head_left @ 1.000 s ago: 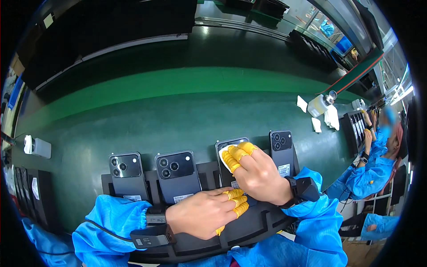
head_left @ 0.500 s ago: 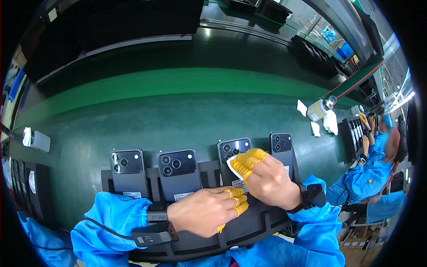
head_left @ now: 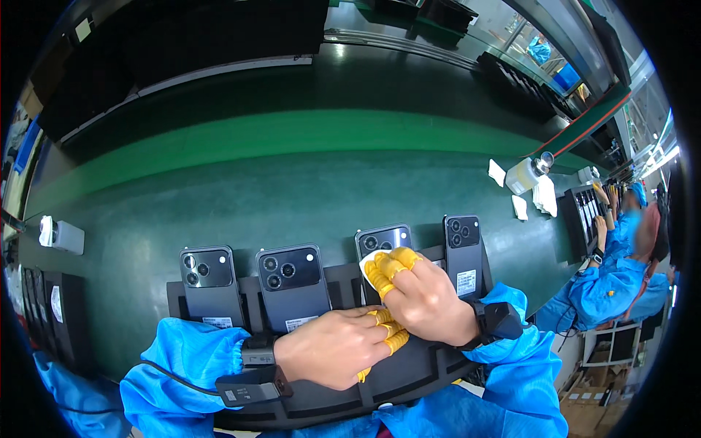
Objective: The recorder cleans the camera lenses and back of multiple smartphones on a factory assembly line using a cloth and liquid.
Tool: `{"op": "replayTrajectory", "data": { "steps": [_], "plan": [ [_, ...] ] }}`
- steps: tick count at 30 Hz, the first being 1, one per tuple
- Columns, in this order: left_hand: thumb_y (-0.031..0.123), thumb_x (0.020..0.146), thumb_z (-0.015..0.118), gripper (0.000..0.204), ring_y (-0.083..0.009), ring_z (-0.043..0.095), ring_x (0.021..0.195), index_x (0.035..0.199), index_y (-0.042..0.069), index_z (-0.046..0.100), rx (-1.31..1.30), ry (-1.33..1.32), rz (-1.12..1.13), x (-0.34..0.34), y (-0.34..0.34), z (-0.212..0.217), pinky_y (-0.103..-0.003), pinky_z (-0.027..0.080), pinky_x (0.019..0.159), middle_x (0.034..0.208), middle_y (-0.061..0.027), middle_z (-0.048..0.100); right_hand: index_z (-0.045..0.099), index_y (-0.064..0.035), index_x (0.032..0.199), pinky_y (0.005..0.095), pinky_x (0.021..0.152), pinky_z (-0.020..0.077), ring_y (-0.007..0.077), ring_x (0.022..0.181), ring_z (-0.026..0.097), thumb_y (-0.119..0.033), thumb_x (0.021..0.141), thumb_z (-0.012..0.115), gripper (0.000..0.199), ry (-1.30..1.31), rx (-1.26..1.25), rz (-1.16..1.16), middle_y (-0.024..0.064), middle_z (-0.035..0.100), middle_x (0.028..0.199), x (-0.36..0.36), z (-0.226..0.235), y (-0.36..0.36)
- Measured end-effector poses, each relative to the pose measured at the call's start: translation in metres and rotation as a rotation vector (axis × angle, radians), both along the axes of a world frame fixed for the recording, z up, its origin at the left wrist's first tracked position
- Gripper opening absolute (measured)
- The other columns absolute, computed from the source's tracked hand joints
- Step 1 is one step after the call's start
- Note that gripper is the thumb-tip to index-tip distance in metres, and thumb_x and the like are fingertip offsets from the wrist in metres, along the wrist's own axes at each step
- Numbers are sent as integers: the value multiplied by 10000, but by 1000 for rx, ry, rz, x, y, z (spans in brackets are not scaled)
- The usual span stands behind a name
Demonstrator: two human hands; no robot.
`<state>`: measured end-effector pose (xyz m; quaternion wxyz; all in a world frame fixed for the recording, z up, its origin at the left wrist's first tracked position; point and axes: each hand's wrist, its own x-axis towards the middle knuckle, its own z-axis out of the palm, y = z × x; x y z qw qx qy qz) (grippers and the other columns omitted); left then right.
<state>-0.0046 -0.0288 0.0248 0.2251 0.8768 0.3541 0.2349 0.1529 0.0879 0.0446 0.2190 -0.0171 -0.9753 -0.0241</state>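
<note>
My right hand, in yellow finger cots, pinches a folded white wipe. It presses the wipe against the back of a dark phone, by the camera lenses. Across that phone's lower end lies my left hand, its cot-covered fingers bent over it; they partly hide the grip. Two more dark phones, one at far left and one beside it, stand in slots of a black tray, camera ends up. Another phone with a white label stands right of my right hand.
A pump bottle stands at the right on the green table, beside white wipes. Another white bottle is at the left, near black trays. A person in blue works at the right by a tray of phones.
My right hand has shifted left and slightly down with the wipe, over the phone's camera area. It uncovers the label on the rightmost phone. My left hand stays in place.
</note>
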Motion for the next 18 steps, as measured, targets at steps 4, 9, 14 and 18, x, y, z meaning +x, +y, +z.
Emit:
{"op": "replayTrajectory", "data": {
  "steps": [4,9,14,18],
  "plan": [
    [168,688,643,435,-291,636,968,1074,-32,637,-11,15,-5,-2,-2,2,-334,491,939,944,-124,649,687,52,826,379,710,547,322,835,633,-82,537,642,322,-98,-9,-16,164,634,932,15,3,-1],
    [166,667,645,461,-219,657,976,1103,18,653,119,-49,72,2,-2,-1,-350,489,1009,990,-75,660,671,48,809,361,738,541,286,838,606,-72,571,633,269,115,-10,-35,134,600,888,6,11,19],
    [162,669,641,503,-215,658,994,1150,14,640,81,-23,47,1,-1,-2,-353,483,1023,1012,-76,664,675,39,788,387,766,529,287,824,585,-83,591,630,236,47,-32,-5,122,562,820,0,0,22],
    [155,734,604,505,-289,623,1088,1200,-40,598,65,-41,33,3,0,-2,-341,458,1017,1020,-136,660,663,28,754,388,758,527,277,815,583,-88,587,631,206,27,-41,-45,114,560,810,8,5,16]
  ]
}}
